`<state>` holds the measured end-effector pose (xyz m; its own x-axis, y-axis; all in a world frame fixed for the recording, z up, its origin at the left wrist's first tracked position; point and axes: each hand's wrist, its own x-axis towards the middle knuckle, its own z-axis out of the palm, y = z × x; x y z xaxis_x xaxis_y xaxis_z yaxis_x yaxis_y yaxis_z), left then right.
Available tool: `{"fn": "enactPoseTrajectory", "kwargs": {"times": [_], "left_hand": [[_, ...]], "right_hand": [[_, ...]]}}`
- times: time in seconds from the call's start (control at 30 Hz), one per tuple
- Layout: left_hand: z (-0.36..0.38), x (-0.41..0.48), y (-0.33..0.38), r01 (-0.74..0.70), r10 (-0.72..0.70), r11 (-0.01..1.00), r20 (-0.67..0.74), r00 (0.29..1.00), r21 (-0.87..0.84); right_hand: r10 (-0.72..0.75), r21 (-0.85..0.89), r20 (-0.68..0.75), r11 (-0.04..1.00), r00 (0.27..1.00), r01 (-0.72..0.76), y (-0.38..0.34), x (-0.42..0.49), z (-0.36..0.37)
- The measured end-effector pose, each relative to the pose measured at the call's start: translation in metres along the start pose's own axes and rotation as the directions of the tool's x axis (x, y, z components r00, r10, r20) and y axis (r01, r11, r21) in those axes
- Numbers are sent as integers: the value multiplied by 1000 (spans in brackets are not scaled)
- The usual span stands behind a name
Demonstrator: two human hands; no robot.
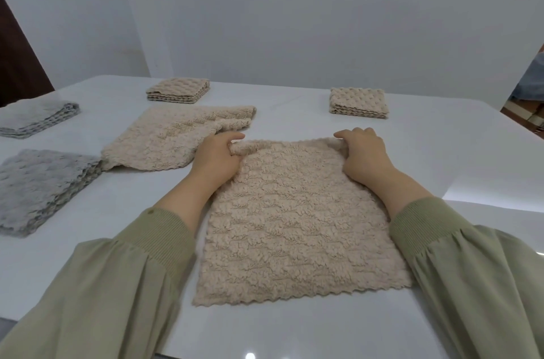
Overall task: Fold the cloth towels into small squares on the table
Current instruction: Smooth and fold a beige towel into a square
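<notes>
- A beige towel (297,229) lay flat on the white table (441,152), straight before the person, with its scalloped edge nearest them.
- The left hand (219,157) pinched the towel's far left corner, with fabric rolled up between thumb and fingers.
- The right hand (363,155) gripped the far right corner, fingers curled over the edge.
- A second beige towel (176,138) lay rumpled just to the left; its near corner appeared to touch the near grey stack (44,185).
- The far grey stack (35,118) sat behind that.
- The left beige square (178,89) and the right beige square (358,102), both folded, sat well apart towards the far edge.
</notes>
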<state>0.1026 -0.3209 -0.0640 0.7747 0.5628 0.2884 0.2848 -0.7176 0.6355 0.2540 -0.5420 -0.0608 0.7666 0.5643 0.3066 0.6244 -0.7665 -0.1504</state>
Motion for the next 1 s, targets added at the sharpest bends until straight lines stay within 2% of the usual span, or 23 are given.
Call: {"fn": "enactPoseTrajectory", "kwargs": {"times": [0.1, 0.17, 0.23, 0.3, 0.4, 0.47, 0.57, 0.63, 0.67, 0.7, 0.73, 0.77, 0.8, 0.87, 0.93, 1.0], "left_hand": [[-7, -3, 3, 78, -83, 983, -27, 996, -164], [-12, -3, 4, 96, -121, 966, -94, 988, -240], [-14, -3, 4, 98, -150, 960, -187, 971, -262], [-18, -4, 5, 71, -129, 974, -268, 955, -214], [-20, -5, 4, 58, -92, 991, -309, 946, -117], [-21, -3, 3, 76, -122, 985, -312, 942, -153], [-23, -5, 8, 118, -236, 906, -253, 938, -406], [-24, -8, 12, 153, -305, 807, -180, 935, -571], [-24, -9, 13, 158, -322, 760, -154, 934, -631], [-23, -9, 14, 152, -322, 738, -145, 936, -657], [-23, -8, 14, 134, -305, 755, -163, 938, -642], [-25, -6, 14, 92, -269, 787, -204, 941, -611], [-27, -5, 16, 33, -230, 797, -252, 940, -602], [-32, -5, 22, -82, -180, 734, -309, 934, -674], [-32, -6, 22, -56, -222, 638, -253, 942, -768], [-26, -5, 16, 122, -318, 583, -87, 944, -804]], "right_hand": [[60, 5, -71, 998, 996, -59, 1, 0, -3], [132, 21, -154, 991, 979, -130, 4, -1, -4], [192, 55, -214, 981, 958, -185, 8, -1, -4], [235, 87, -227, 972, 945, -220, 9, -1, -6], [316, 169, -165, 942, 934, -289, 9, 3, -14], [352, 242, -115, 917, 929, -317, 9, 6, -18], [397, 441, 1, 824, 918, -357, 10, 10, -24], [402, 624, 106, 685, 910, -375, 9, 8, -27], [387, 722, 171, 576, 906, -382, 7, 7, -28], [367, 798, 208, 473, 907, -375, 3, 4, -28], [352, 856, 181, 404, 918, -324, -1, 3, -29], [356, 894, 80, 388, 931, -225, -4, 3, -30], [372, 898, -75, 429, 925, -100, -6, 4, -34], [383, 860, -321, 502, 866, 97, -12, 6, -44], [420, 888, -323, 444, 848, 118, -15, 5, -42], [454, 905, -195, 424, 869, -18, -17, -4, -25]]}}
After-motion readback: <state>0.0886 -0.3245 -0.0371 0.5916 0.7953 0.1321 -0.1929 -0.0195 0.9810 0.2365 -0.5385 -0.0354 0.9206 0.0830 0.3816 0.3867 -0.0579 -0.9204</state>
